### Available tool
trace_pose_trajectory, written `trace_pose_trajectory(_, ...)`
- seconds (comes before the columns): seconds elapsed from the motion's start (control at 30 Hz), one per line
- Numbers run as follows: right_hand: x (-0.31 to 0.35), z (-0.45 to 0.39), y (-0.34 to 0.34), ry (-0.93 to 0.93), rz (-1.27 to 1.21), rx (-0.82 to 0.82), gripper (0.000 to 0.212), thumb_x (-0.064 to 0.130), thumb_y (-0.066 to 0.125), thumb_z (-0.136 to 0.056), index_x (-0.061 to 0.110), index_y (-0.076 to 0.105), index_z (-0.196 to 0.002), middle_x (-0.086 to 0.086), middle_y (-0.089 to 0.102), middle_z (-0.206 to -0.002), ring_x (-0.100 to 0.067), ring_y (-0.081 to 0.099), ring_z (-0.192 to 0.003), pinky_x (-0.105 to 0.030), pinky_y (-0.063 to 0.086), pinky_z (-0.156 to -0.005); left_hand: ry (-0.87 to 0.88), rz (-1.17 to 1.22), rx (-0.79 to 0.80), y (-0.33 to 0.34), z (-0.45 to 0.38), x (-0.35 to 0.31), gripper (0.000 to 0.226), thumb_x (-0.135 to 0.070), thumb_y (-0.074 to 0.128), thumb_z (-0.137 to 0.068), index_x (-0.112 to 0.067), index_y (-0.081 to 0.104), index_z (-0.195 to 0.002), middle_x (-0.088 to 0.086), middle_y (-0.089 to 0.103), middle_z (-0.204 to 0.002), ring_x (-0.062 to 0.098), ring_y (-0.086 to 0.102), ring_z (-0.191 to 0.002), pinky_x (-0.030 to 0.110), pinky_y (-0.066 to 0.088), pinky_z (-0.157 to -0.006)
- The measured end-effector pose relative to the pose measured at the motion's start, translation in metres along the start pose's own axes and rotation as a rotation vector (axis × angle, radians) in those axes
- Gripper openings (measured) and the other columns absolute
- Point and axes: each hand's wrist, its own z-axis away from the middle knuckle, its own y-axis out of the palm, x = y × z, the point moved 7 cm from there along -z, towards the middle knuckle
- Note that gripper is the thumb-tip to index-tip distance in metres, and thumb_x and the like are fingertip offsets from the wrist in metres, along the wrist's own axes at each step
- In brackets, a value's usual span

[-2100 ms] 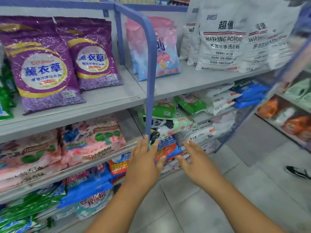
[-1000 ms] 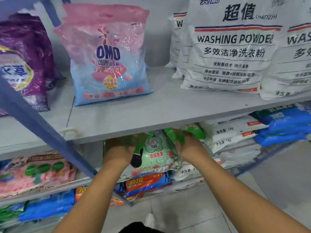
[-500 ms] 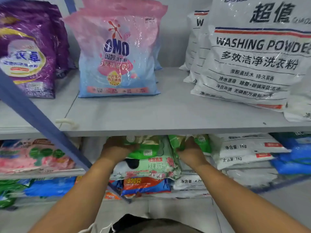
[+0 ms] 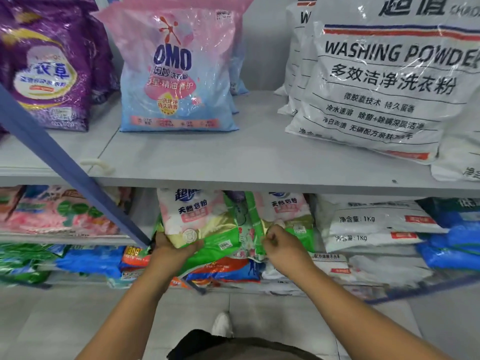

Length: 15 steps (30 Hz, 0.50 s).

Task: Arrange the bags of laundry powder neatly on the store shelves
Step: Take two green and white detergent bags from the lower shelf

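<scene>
Bag [image 4: 200, 224] lifted upright since before, pink-white-green, left grip [image 4: 171, 249] grasping it, right grip [image 4: 281, 246] pinching its edge

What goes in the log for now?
left hand: holds green-and-pink bag | right hand: pinches neighbouring bag | place: second shelf

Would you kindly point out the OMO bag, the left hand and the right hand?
OMO bag [image 4: 172, 74], head view, on its printed front.
Left hand [image 4: 170, 252], head view, back of the hand.
Right hand [image 4: 281, 246], head view, back of the hand.
</scene>
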Motion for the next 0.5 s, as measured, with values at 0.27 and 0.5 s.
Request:
trace_pose_trajectory(0.27, -0.053, -0.046, -0.057, 0.147, -0.045, -0.255, 0.048, 0.053, 0.052, -0.096, 0.022, 0.054, -0.133, -0.011, 0.062, -0.126, -0.031, 0.062, -0.113, -0.043, 0.051, -0.101, -0.110, 0.436, 0.014, 0.009, -0.025, 0.037, 0.122, -0.075, 0.088, -0.038, -0.033, 0.039, -0.142, 0.000, 0.067, -0.130, 0.032, 0.067, -0.115, 0.056, 0.054, -0.098)
trace_pose_trajectory(0.5, -0.059, -0.059, -0.043, 0.293, -0.525, -0.183, 0.061, 0.049, 0.084, -0.071, 0.016, 0.063, -0.118, -0.001, 0.075, -0.109, -0.023, 0.070, -0.105, -0.038, 0.053, -0.100, -0.191, 0.424, 0.086, 0.003, -0.021, 0.026, 0.107, -0.062, 0.092, -0.053, -0.031, 0.041, -0.143, 0.001, 0.070, -0.126, 0.033, 0.071, -0.107, 0.057, 0.057, -0.091)
